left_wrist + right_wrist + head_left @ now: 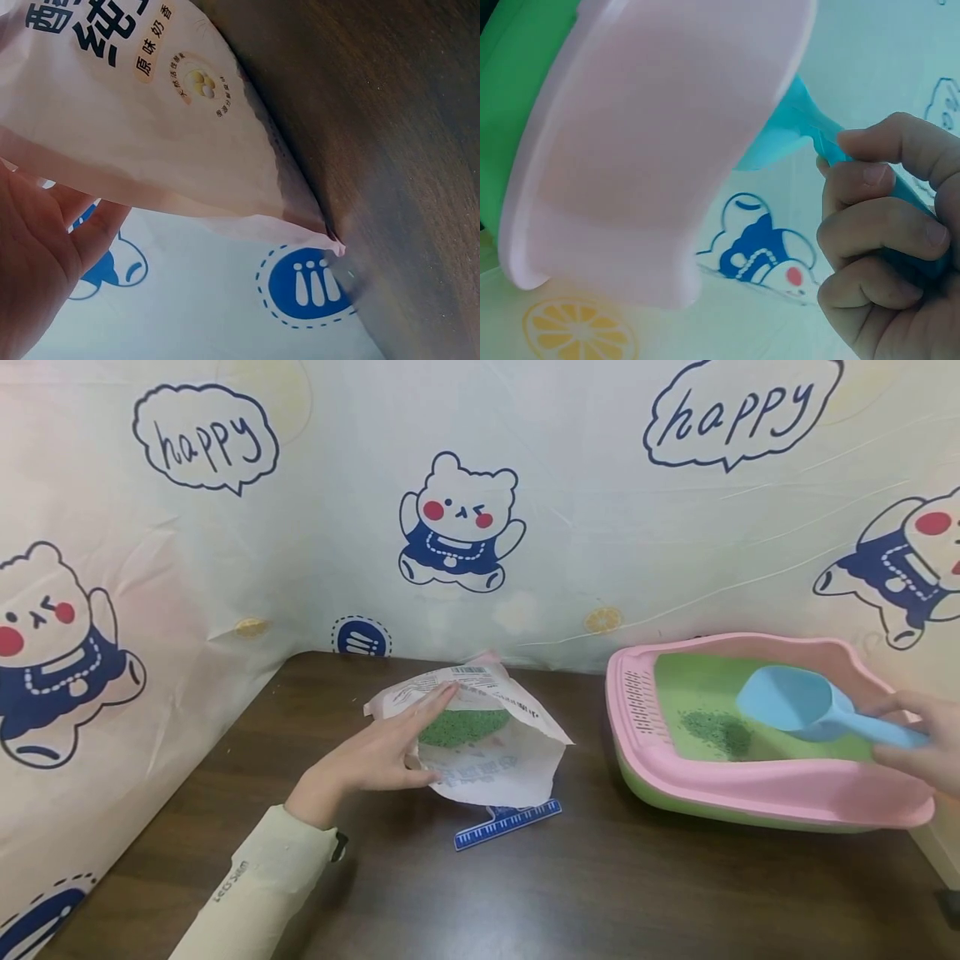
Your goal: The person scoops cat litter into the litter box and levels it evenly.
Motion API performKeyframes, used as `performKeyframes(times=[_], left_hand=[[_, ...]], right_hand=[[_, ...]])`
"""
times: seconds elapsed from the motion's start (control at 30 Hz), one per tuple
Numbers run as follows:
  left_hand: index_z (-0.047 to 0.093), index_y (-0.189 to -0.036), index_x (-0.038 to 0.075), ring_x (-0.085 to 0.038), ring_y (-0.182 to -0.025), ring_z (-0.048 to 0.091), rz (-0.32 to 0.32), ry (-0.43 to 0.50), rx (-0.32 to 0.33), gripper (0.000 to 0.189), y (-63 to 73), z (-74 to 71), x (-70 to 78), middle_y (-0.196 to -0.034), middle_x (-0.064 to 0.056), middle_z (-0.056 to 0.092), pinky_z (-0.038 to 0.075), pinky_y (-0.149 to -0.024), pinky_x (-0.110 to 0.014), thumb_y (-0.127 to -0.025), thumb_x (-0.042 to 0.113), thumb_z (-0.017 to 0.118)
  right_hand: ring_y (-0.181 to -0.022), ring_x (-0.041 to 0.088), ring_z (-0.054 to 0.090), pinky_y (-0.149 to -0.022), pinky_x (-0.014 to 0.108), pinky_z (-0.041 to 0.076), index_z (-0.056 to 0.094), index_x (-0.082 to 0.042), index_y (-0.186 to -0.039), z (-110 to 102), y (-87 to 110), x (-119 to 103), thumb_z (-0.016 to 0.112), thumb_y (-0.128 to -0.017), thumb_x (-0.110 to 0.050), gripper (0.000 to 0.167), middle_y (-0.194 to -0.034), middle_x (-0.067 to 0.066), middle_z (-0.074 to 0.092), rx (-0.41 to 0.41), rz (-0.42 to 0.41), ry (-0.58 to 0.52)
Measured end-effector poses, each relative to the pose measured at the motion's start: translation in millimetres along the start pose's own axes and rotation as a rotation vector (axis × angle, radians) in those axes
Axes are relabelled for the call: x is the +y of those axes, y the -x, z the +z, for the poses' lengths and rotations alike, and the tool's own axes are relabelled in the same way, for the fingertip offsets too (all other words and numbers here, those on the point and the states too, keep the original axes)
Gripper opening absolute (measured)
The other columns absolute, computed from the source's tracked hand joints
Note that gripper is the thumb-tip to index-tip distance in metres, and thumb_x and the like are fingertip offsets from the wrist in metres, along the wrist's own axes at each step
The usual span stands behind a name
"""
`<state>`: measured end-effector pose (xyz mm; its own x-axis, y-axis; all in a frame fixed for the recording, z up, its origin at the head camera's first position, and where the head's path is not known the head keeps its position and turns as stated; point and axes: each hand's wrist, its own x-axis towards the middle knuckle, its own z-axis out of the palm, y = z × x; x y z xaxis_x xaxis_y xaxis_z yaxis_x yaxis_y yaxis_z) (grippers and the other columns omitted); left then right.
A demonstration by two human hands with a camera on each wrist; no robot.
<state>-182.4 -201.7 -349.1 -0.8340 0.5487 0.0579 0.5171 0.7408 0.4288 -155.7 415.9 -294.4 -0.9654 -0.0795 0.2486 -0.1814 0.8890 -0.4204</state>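
A light blue scoop [791, 703] is tilted above the pink-rimmed green litter box [750, 789]. My right hand [922, 735] grips its handle, fingers curled round it in the right wrist view. Below the scoop, a small heap of dark green granules [716, 732] lies on the box floor. To the left, a white and pink paper bag [491, 772] lies on its side, its mouth facing me and green granules [461, 727] inside. My left hand [375, 756] rests at the left of that mouth, fingers extended along the upper edge and thumb apart near the lower edge.
A blue bar clip [507, 824] with a piano-key pattern lies on the brown table [420, 893], just in front of the bag. Behind the table hangs a pale cloth [585, 527] printed with bears and the word happy.
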Motion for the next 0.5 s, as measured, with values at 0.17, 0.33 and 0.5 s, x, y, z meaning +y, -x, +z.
performKeyframes(times=[0.17, 0.33, 0.5], left_hand=[[-0.003, -0.158, 0.041, -0.022, -0.12, 0.057, -0.005, 0.022, -0.005, 0.111, -0.9, 0.0, 1.7, -0.167, 0.005, 0.016, 0.055, -0.096, -0.044, -0.083, 0.03, 0.078], [-0.006, -0.159, 0.038, -0.019, -0.122, 0.054, -0.004, 0.023, -0.004, 0.115, -1.5, -1.2, 5.3, -0.167, 0.001, 0.018, 0.057, -0.092, -0.037, -0.082, 0.026, 0.079], [-0.007, -0.159, 0.037, -0.018, -0.119, 0.056, -0.007, 0.019, -0.005, 0.116, -1.3, -2.0, 7.8, -0.166, 0.0, 0.02, 0.058, -0.09, -0.033, -0.082, 0.026, 0.08]], right_hand=[[-0.054, 0.0, 0.042, -0.048, 0.022, 0.036, 0.044, -0.054, -0.093, 1, 5.0, -20, 0.072, -0.074, 0.002, 0.066, -0.071, -0.012, 0.057, 0.049, 0.003, -0.034], [-0.061, -0.005, 0.041, -0.053, 0.019, 0.032, 0.054, -0.046, -0.095, 5, 10.6, -42, 0.073, -0.072, 0.002, 0.057, -0.077, -0.037, 0.053, 0.097, -0.054, -0.076], [-0.065, -0.007, 0.041, -0.055, 0.019, 0.031, 0.055, -0.05, -0.099, 10, 18.0, -64, 0.075, -0.07, 0.005, 0.065, -0.077, -0.038, 0.047, 0.115, -0.097, -0.139]])
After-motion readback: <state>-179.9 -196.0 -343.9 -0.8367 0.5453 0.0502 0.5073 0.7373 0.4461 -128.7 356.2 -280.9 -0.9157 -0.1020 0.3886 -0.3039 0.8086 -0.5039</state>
